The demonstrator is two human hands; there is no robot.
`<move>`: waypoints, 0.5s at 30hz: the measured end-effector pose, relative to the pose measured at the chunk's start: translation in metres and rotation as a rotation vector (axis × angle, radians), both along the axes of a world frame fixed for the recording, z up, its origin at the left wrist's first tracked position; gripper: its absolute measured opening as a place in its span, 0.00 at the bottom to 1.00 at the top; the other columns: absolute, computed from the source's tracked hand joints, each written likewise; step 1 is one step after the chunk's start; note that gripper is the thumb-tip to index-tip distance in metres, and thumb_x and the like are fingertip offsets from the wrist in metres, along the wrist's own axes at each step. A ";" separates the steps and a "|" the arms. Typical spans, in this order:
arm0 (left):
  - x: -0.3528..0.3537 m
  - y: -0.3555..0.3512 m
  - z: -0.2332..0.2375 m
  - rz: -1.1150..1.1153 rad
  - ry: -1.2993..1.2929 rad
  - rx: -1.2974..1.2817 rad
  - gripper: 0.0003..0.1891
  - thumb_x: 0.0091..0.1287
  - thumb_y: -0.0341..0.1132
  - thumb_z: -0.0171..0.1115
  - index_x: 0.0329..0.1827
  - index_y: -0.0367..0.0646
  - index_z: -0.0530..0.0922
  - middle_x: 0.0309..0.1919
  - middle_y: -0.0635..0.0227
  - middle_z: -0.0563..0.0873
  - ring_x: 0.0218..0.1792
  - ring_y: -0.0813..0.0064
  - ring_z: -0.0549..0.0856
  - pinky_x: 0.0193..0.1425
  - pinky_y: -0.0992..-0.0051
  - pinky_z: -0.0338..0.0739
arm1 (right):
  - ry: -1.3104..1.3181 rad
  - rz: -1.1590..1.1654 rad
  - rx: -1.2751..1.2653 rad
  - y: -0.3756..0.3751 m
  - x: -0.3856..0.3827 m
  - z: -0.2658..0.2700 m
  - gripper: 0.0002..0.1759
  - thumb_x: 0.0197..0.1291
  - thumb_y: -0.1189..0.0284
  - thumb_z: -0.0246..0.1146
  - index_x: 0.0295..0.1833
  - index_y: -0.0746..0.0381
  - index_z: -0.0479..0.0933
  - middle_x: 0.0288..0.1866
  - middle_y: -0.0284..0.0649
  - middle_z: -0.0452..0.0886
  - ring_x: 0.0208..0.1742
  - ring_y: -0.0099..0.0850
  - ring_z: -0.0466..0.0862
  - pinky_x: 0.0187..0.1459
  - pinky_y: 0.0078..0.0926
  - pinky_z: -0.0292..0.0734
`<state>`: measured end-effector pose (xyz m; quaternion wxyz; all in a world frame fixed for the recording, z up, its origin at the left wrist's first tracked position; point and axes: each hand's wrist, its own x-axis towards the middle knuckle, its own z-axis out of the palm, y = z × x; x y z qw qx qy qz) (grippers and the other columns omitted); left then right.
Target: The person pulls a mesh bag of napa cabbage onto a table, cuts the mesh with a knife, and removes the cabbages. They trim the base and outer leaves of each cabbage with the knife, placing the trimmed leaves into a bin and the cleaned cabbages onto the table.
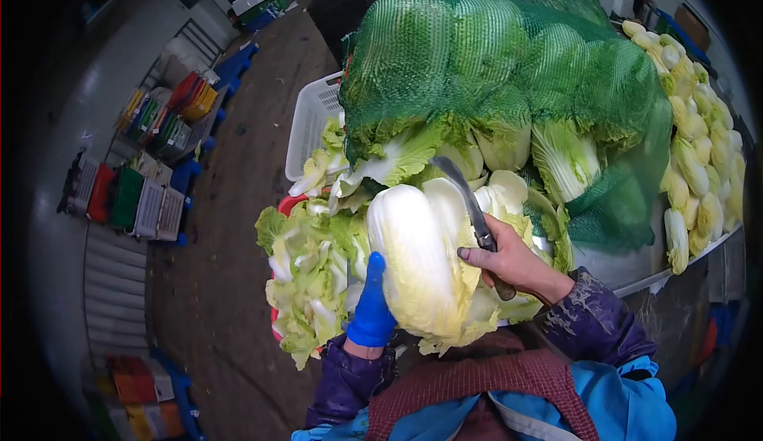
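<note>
A large pale napa cabbage point(417, 254) is held in front of my body. My left hand point(372, 306), in a blue glove, supports its left side, with the thumb up and the other fingers hidden. Bare, my right hand point(509, 260) is closed around the dark handle of a curved knife point(463, 189), whose blade points up and left over the cabbage. Loose leaves point(314, 270) lie in a heap to the left. Beyond the hands, more cabbages point(564, 159) stick out of a green mesh bag point(509, 59).
A white basket point(311, 115) stands behind the leaf heap, and a red container rim point(276, 326) shows at its left. Trimmed cabbages point(695, 155) are piled at the right on the metal table point(608, 262). Stacked coloured crates point(131, 198) stand along the left wall.
</note>
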<state>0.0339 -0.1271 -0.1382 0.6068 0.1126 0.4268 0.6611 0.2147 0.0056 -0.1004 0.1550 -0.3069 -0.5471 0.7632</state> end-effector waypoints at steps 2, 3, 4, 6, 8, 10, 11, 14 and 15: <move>-0.011 0.001 -0.027 -0.070 -0.407 0.072 0.38 0.65 0.60 0.49 0.71 0.45 0.56 0.64 0.61 0.68 0.63 0.61 0.69 0.68 0.62 0.63 | 0.011 -0.045 -0.026 -0.002 0.001 0.004 0.28 0.54 0.73 0.64 0.60 0.65 0.63 0.26 0.32 0.71 0.13 0.19 0.69 0.15 0.17 0.65; -0.013 0.004 -0.041 -0.070 -0.405 0.072 0.38 0.65 0.60 0.49 0.71 0.45 0.56 0.64 0.61 0.68 0.63 0.61 0.69 0.68 0.62 0.63 | -0.028 -0.011 0.061 -0.002 0.003 0.002 0.28 0.54 0.74 0.63 0.60 0.65 0.63 0.26 0.32 0.72 0.14 0.19 0.70 0.16 0.17 0.66; -0.014 0.009 -0.057 -0.034 -0.488 0.164 0.38 0.65 0.61 0.48 0.71 0.46 0.56 0.65 0.61 0.68 0.63 0.61 0.69 0.68 0.61 0.63 | -0.063 0.021 0.148 -0.003 0.005 0.000 0.28 0.53 0.75 0.61 0.60 0.65 0.63 0.26 0.32 0.73 0.15 0.19 0.71 0.17 0.18 0.66; -0.009 0.019 -0.061 0.038 -0.656 0.349 0.39 0.65 0.64 0.45 0.71 0.47 0.56 0.65 0.62 0.67 0.64 0.60 0.69 0.68 0.60 0.62 | -0.056 -0.019 0.348 -0.006 0.007 -0.015 0.29 0.50 0.75 0.61 0.60 0.66 0.63 0.26 0.37 0.75 0.18 0.24 0.74 0.22 0.23 0.69; 0.001 0.018 -0.023 0.125 -0.348 0.240 0.39 0.65 0.64 0.45 0.71 0.48 0.56 0.66 0.63 0.67 0.64 0.60 0.68 0.69 0.60 0.62 | -0.217 -0.107 0.666 -0.005 0.014 -0.015 0.30 0.46 0.77 0.60 0.59 0.66 0.64 0.31 0.51 0.80 0.33 0.46 0.82 0.36 0.36 0.75; 0.004 0.024 0.005 0.207 -0.040 0.124 0.38 0.65 0.64 0.46 0.71 0.48 0.56 0.66 0.64 0.66 0.64 0.61 0.68 0.69 0.59 0.62 | -0.393 0.002 0.638 0.001 0.028 -0.014 0.30 0.45 0.76 0.61 0.58 0.63 0.66 0.31 0.55 0.79 0.35 0.50 0.81 0.38 0.39 0.75; 0.002 0.028 0.010 0.291 0.017 0.129 0.38 0.65 0.63 0.46 0.71 0.48 0.56 0.67 0.64 0.66 0.65 0.61 0.68 0.69 0.59 0.62 | -0.427 0.060 0.701 0.003 0.038 -0.023 0.30 0.45 0.75 0.62 0.59 0.62 0.66 0.34 0.54 0.79 0.36 0.50 0.81 0.39 0.40 0.75; -0.001 0.040 0.028 0.359 0.044 0.162 0.38 0.64 0.63 0.48 0.71 0.49 0.55 0.67 0.65 0.65 0.66 0.62 0.66 0.70 0.59 0.60 | -0.480 0.072 0.835 0.010 0.058 -0.026 0.39 0.43 0.66 0.69 0.64 0.56 0.65 0.61 0.54 0.69 0.51 0.44 0.79 0.49 0.34 0.75; 0.002 0.045 0.029 0.347 0.046 0.166 0.38 0.64 0.63 0.48 0.71 0.49 0.55 0.67 0.65 0.65 0.66 0.62 0.66 0.70 0.59 0.60 | -0.482 0.059 0.834 0.013 0.062 -0.026 0.39 0.43 0.66 0.69 0.64 0.56 0.65 0.61 0.54 0.69 0.51 0.44 0.79 0.49 0.34 0.75</move>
